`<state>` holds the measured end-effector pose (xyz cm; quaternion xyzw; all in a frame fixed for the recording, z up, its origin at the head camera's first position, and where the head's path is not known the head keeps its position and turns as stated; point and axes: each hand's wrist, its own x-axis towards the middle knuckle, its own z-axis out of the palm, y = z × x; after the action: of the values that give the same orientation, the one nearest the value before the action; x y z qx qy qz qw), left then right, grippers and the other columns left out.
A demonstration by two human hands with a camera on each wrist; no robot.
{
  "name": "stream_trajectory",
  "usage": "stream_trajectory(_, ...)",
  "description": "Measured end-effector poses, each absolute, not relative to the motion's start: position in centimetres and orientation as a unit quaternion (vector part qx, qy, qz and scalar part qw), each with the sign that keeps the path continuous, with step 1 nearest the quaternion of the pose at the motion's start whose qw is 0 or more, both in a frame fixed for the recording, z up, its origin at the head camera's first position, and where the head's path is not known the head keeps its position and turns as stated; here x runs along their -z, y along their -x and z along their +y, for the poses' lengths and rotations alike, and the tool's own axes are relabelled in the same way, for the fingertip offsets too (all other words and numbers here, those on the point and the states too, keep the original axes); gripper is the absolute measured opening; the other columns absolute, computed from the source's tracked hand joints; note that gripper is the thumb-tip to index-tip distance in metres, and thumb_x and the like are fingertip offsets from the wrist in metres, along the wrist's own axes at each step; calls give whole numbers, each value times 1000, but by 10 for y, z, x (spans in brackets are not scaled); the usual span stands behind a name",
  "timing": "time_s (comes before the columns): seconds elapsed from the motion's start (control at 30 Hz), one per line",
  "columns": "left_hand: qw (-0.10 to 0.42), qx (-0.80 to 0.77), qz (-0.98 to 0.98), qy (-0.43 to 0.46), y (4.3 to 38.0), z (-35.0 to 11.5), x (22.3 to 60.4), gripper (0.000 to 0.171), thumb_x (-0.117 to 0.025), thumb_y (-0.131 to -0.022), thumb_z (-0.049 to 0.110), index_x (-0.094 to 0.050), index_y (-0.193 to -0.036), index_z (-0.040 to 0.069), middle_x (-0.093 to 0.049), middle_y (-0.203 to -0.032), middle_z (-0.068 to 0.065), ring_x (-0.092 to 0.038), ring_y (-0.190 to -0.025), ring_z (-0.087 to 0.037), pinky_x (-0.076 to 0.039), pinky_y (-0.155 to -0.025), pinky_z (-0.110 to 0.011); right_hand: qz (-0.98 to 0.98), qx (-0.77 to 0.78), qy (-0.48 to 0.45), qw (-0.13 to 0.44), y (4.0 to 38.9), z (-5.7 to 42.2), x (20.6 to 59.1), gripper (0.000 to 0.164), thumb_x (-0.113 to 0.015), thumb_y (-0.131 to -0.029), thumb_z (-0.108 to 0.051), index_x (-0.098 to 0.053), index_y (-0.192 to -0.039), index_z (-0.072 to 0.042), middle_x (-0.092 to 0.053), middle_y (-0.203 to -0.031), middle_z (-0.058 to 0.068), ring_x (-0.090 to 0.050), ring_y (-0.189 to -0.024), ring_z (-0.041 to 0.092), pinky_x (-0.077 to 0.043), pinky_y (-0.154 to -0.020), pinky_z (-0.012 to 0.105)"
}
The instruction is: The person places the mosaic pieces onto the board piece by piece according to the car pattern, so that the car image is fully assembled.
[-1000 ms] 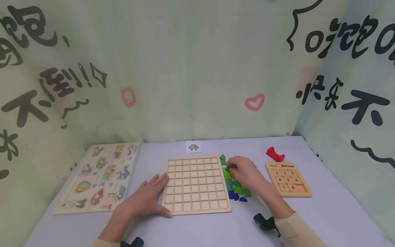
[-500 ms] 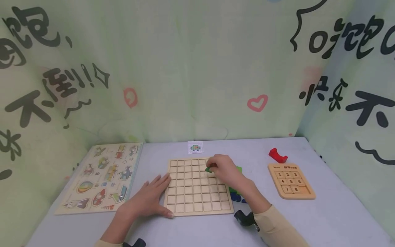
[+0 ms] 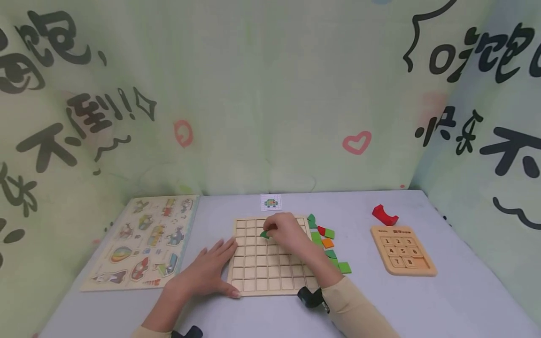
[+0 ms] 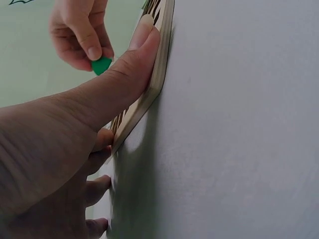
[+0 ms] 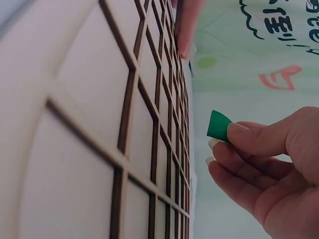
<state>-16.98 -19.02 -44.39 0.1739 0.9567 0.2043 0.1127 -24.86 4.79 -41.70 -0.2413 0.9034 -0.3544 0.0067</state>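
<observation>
Currently | right hand (image 3: 288,231): pinching green piece (image 5: 218,125) clear above board (image 3: 256,272) | left hand (image 3: 206,272): unclenched, touching its edge

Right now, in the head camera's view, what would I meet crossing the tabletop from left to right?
Picture puzzle board → person's left hand → gridded wooden board → small orange piece → numbered wooden board.

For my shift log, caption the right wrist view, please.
Right hand pinches a green piece above the gridded board.
</observation>
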Motion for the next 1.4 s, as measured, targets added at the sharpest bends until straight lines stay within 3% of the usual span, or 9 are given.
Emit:
stream_trajectory(0.37,119,-200,959,-165,171,-189,445,128,-80,-57,72,-27,-158,13,-21,-167,-2,-16,-155,-35,-16,-120,-67,917,305,257,19,250,34,429,21,-60,-89,7,-78,-95,-3,-72,-96,7,-66,-91,19,-58,-80,33)
stream_trajectory(0.7,115,-206,956,-174,172,-190,446,128,-81,-59,70,-26,-158,12,-22,-167,-4,-16,-155,-35,-15,-119,-68,923,282,260,10,247,31,432,20,-65,-88,5,-80,-97,-4,-65,-91,6,-61,-84,14,-54,-73,24)
stream_trajectory(1.4,117,-213,955,-172,170,-191,446,128,-80,-58,71,-25,-158,12,-21,-167,-3,-15,-155,-36,-14,-120,-69,931,223,289,2,241,32,428,24,-61,-85,11,-79,-90,-3,-67,-91,4,-66,-88,18,-58,-78,29)
